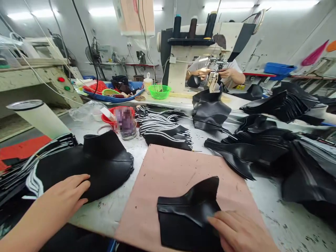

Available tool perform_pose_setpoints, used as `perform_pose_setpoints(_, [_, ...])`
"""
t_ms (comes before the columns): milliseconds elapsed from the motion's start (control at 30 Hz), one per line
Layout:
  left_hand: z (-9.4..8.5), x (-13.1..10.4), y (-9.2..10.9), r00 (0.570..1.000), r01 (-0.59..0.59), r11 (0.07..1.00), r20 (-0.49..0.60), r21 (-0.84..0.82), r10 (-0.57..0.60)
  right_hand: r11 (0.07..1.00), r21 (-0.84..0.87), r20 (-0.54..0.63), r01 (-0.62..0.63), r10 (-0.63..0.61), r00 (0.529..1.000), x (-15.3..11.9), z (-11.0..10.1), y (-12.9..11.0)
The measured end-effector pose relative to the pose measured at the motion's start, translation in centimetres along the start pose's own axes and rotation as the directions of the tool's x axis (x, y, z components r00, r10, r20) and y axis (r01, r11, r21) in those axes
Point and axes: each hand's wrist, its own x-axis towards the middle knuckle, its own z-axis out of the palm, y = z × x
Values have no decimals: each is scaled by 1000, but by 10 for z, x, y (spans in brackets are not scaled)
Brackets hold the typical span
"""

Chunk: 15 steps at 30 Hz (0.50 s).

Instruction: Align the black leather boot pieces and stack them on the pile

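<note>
On the flat pink rectangular board (183,161), the right hand (238,232) touches the side of a glossy black, curved leather-like piece (181,224) with a ridged seam, seemingly positioning it; whether it grips is unclear. Shifting it calls for a light hold, sparing the smooth surface. Left of the board, the open left hand (65,192) rests on black, round-edged layered material (105,178).

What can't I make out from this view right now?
All head view:
Right hand: wrist cut off by bottom edge, fingertips blurred.
Black piece: near right corner hidden by right hand.
Jar: contents pixelated.
Co-worker: face behind machine.
Left hand: palm hidden by its back.
</note>
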Motion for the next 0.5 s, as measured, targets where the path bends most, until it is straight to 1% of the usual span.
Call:
perform_pose_setpoints(33, [4,-2,-11,998,-39,999,46,37,37,999,20,-7,30,-30,1000,19,-5,-5])
perform_pose_setpoints(67, [8,-3,-18,997,-58,997,62,48,55,998,34,-16,52,-51,999,36,-8,-11])
perform_pose_setpoints(133, [12,-3,-25,993,-95,995,75,22,93,998,47,-13,45,-44,999,66,-6,-22])
perform_pose_setpoints(200, [12,-2,-28,988,-122,992,90,-38,125,999,37,70,8,-10,998,85,3,-28])
perform_pose_setpoints(233, [11,-1,-28,986,-129,989,94,-68,135,1000,28,131,-5,1,991,91,7,-29])
perform_pose_setpoints(300, [10,-2,-28,986,-132,984,87,-121,143,1000,25,267,-17,10,964,97,11,-30])
perform_pose_setpoints(367, [10,-3,-28,986,-148,976,54,-161,159,999,44,354,-24,7,935,100,8,-30])
perform_pose_setpoints(433, [11,-3,-26,983,-179,970,13,-164,183,996,76,383,-43,10,924,103,-1,-30])
perform_pose_setpoints(500, [11,-2,-26,983,-186,974,-21,-131,185,990,128,379,-56,3,925,108,-11,-31])
